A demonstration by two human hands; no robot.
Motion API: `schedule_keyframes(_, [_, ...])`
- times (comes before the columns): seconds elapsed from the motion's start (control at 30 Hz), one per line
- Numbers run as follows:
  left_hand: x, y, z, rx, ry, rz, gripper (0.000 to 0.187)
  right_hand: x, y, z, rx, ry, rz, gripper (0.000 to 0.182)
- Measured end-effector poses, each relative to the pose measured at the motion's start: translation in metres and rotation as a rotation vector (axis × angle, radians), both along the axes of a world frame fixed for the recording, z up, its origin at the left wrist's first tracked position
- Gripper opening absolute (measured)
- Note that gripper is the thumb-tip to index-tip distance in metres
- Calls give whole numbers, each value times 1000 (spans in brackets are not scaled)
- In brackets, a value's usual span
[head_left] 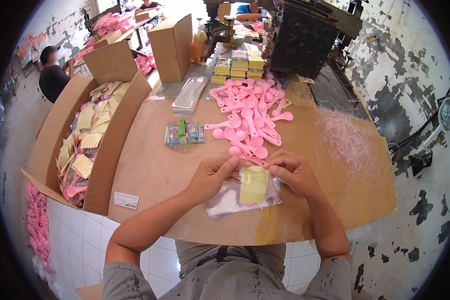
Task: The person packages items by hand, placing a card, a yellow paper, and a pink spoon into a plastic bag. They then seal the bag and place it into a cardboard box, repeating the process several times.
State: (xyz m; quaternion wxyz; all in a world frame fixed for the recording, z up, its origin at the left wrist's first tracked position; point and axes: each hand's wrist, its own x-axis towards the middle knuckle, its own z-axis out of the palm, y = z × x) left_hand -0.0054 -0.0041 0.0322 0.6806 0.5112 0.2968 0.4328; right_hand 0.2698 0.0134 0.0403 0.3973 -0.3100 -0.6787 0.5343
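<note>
Near the front edge of the cardboard-covered table (pixel 150 165), my left hand (pixel 217 175) and my right hand (pixel 292 172) pinch the top of a clear plastic bag from both sides. Inside the bag shows a yellow card (pixel 254 185); something pink is faintly visible at its lower end. Beneath it lies a stack of clear bags (pixel 222 202). Just beyond my hands spreads a pile of pink spoons (pixel 252 117). A banded bundle of printed cards (pixel 185 134) rests left of the spoons, with more clear bags (pixel 190 95) behind it.
An open carton (pixel 117 150) of packed bags stands at the left. Card stacks (pixel 240 65), a tall box (pixel 170 47) and a dark machine (pixel 302 37) are at the back. Plastic shreds (pixel 347 142) lie right. A person (pixel 54 75) is far left; others are behind.
</note>
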Motion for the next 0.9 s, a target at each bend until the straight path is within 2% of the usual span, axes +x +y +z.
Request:
schedule_keyframes(0.13, [3,3,-7,138,149,1,29,-3,-1,-1,69,-73,-42,17])
schedule_keyframes(0.33, [4,2,-9,143,133,10,29,-5,-4,-7,24,-41,-43,43])
schedule_keyframes(0.4, [2,2,-6,142,156,24,30,-9,-9,4,32,-184,18,51])
schedule_keyframes(0.43, [2,2,-6,140,129,41,31,-10,-11,9,37,-255,49,55])
schedule_keyframes(0.6, [11,-2,0,150,-71,163,34,-13,-9,5,-11,-149,43,58])
schedule_keyframes(0.7, [2,2,-8,259,233,25,39,-13,-8,4,-15,-17,43,56])
schedule_keyframes(0.73, [-3,4,-5,219,296,-38,41,-13,-7,2,-17,50,43,55])
schedule_keyframes(0.8, [-16,11,7,134,421,-154,45,-4,-5,10,99,-85,-44,49])
schedule_keyframes(0.9, [-36,18,18,119,140,425,43,17,1,14,155,-269,-189,42])
